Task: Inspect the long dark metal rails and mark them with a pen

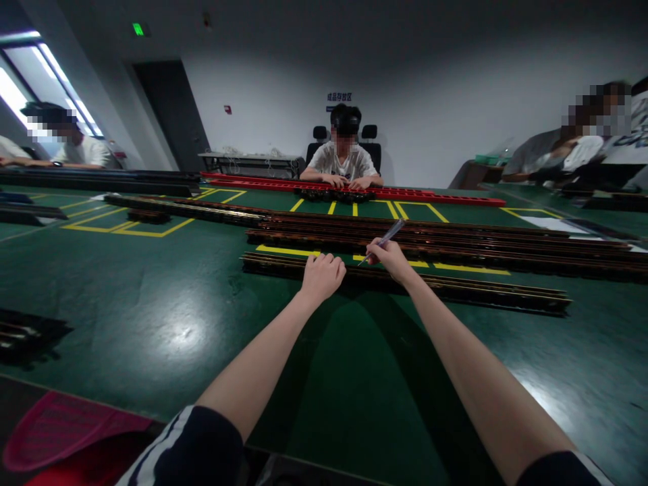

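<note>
A long, narrow dark rail (486, 295) with brassy edges lies across the green table in front of me. My left hand (322, 275) rests on it left of its middle, the fingers curled over its far edge. To the right, my right hand (389, 258) grips a slim screwdriver (392, 230) with a translucent handle like a pen. The handle points up and away; its thin tip slants down to the left, close to the rail. Whether the tip touches the rail, I cannot tell.
More long dark rails (455, 244) lie just beyond, over yellow tape marks. Across the green table (152, 304), a person (341, 158) handles dark parts beside a red rack (440, 197). Dark pieces (28, 335) lie at left; a pink basket (65, 432) is below the near edge.
</note>
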The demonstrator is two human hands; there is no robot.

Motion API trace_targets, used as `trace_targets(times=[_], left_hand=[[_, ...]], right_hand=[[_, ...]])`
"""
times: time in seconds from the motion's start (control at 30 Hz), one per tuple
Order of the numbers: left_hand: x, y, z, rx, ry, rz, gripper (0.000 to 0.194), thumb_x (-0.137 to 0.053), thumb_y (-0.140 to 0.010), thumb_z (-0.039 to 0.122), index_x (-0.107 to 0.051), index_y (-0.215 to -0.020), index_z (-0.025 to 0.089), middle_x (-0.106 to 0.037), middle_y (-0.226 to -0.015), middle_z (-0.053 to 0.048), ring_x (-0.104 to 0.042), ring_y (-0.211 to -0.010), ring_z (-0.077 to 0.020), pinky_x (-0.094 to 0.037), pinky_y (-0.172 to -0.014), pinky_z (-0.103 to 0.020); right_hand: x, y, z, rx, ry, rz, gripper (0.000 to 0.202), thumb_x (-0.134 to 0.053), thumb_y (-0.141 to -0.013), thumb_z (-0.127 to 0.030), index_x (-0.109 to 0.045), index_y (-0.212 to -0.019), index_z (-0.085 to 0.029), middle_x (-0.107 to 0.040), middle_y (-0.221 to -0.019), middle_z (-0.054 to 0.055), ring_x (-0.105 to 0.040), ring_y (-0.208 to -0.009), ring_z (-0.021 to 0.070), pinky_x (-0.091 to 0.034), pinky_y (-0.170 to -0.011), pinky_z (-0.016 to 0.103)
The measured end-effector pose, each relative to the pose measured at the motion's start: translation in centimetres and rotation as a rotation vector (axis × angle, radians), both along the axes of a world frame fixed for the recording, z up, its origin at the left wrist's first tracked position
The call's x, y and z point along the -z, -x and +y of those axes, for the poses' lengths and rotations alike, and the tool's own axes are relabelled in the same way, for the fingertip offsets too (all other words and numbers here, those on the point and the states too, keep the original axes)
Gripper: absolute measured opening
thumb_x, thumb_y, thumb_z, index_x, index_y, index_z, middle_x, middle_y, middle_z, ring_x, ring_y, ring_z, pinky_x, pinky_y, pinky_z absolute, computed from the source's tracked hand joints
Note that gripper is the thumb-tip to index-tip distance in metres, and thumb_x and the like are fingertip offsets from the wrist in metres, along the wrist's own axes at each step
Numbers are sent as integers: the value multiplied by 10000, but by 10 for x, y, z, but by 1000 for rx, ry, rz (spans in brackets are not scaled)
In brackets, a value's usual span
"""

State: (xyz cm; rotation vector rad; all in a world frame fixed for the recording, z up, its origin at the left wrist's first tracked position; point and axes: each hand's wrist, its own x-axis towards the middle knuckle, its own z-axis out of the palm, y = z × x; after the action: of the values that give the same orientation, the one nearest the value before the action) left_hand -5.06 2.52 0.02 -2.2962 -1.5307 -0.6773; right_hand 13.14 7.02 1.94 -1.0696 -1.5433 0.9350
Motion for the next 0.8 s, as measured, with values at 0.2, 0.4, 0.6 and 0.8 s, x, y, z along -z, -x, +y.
trace_targets(times=[0.2,0.4,0.6,0.8], left_hand=[[-1,-1,-1,1,8,-1,402,-297,-972,273,-669,-874,157,-701,-895,-91,-620,-847,-212,-380,-778,-369],[-2,-1,-1,-18,3,35,398,-298,-968,271,-666,-863,161,-702,-900,-88,-618,-859,-223,-379,-766,-374],[-3,0,-1,1,8,16,405,-291,-970,272,-666,-861,163,-705,-912,-83,-619,-848,-214,-387,-769,-370],[-3,0,-1,-7,19,17,404,-293,-966,269,-669,-868,159,-706,-909,-86,-620,-856,-222,-395,-780,-377]], right_hand=[[-3,2,-2,1,-5,-8,167,-589,-720,-288,-539,-596,-189,-558,-477,-21,-558,-472,116,-484,-553,242],[-5,3,-4,6,17,-30,186,-612,-728,-285,-532,-590,-191,-567,-481,-16,-570,-475,119,-490,-559,242],[-6,4,-6,10,8,-26,179,-600,-743,-255,-537,-591,-186,-570,-479,-13,-570,-475,115,-491,-555,233],[-5,4,-5,9,6,-7,182,-594,-748,-255,-532,-592,-184,-568,-474,-13,-562,-464,113,-488,-542,232]])
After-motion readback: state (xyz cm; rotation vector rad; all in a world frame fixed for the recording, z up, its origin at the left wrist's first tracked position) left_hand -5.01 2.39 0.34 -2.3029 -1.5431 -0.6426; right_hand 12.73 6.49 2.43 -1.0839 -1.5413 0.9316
